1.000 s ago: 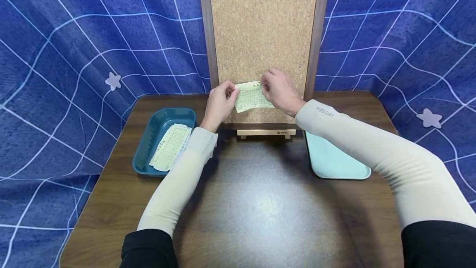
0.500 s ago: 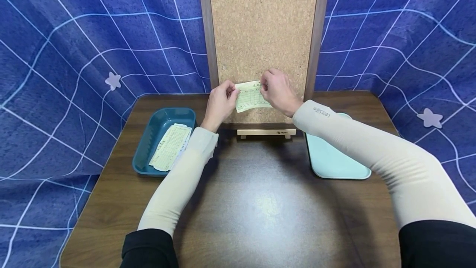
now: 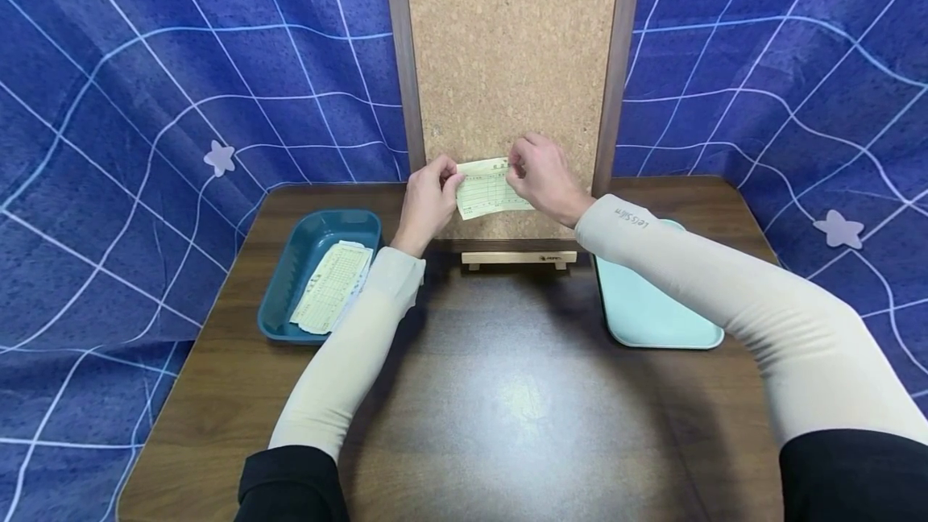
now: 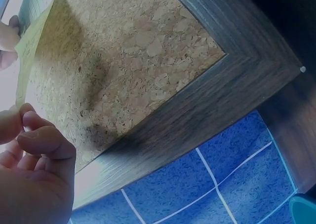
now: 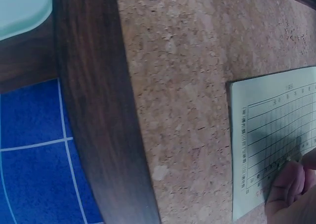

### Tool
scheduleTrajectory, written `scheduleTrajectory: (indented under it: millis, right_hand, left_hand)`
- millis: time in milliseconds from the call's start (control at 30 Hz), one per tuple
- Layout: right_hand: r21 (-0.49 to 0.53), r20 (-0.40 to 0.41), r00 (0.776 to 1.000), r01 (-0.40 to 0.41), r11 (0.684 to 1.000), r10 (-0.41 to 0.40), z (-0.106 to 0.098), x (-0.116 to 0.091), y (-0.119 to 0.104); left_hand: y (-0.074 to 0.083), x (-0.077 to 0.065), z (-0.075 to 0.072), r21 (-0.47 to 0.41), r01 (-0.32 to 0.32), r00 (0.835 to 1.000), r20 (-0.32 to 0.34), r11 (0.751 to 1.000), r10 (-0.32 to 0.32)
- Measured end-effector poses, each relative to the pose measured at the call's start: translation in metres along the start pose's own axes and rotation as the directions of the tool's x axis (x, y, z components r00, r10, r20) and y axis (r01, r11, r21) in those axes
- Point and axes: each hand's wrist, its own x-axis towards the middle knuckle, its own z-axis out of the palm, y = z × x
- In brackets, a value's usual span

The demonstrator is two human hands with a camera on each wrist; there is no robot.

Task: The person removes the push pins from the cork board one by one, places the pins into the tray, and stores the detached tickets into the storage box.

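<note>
A pale yellow-green paper slip point(image 3: 487, 190) with a printed ruled table lies across the lower part of a framed corkboard point(image 3: 515, 63). My left hand point(image 3: 424, 204) pinches its left edge between thumb and fingertips; in the left wrist view that end of the slip point(image 4: 32, 46) stands off the cork. Near the slip's upper right, my right hand point(image 3: 547, 182) has its fingertips pinched together against the printed face. In the right wrist view a tiny pale pin-like thing point(image 5: 289, 158) shows at those fingertips; most of it is hidden.
On the left of the wooden table point(image 3: 464, 425) stands a dark teal tray point(image 3: 279, 296) holding several similar slips point(image 3: 329, 288). A pale mint tray point(image 3: 660, 312) lies on the right, partly under my right sleeve. Below the board sits a small wooden stand point(image 3: 518, 258).
Both hands and the slip stay almost in place. My right wrist and sleeve shift slightly, first left and then back right.
</note>
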Motion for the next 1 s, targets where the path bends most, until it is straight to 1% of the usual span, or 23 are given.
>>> scheduleTrajectory:
  millis: [100,200,333,467,600,767,1000]
  right_hand:
    - [0.022,0.0,0.999,0.033,0.999,-0.033,-0.004,-0.001,0.002]
    - [0.051,-0.01,0.996,0.087,0.995,-0.087,-0.007,-0.002,0.005]
    - [0.073,-0.036,0.985,0.169,0.983,-0.167,-0.012,-0.005,0.009]
    - [0.069,-0.061,0.976,0.214,0.974,-0.21,-0.017,-0.009,0.013]
    - [0.06,-0.075,0.974,0.219,0.974,-0.214,-0.023,-0.014,0.016]
    - [0.078,-0.068,0.978,0.204,0.976,-0.199,-0.03,-0.02,0.019]
    - [0.049,-0.067,0.983,0.175,0.983,-0.172,-0.038,-0.026,0.027]
  left_hand:
    - [0.0,0.001,-0.001,-0.002,0.007,1.0,-0.001,1.0,-0.007]
    - [0.0,0.001,-0.004,-0.007,0.016,1.0,-0.007,1.0,-0.017]
    - [-0.001,0.002,-0.007,-0.009,0.023,1.0,-0.022,1.0,-0.023]
    - [-0.004,0.002,-0.011,-0.015,0.015,0.999,-0.036,1.0,-0.015]
    - [-0.006,0.0,-0.017,-0.027,0.014,0.999,-0.046,1.0,-0.015]
    - [-0.014,-0.002,-0.026,-0.045,0.025,0.998,-0.056,0.999,-0.027]
    - [-0.02,-0.006,-0.042,-0.046,0.023,0.996,-0.088,0.999,-0.027]
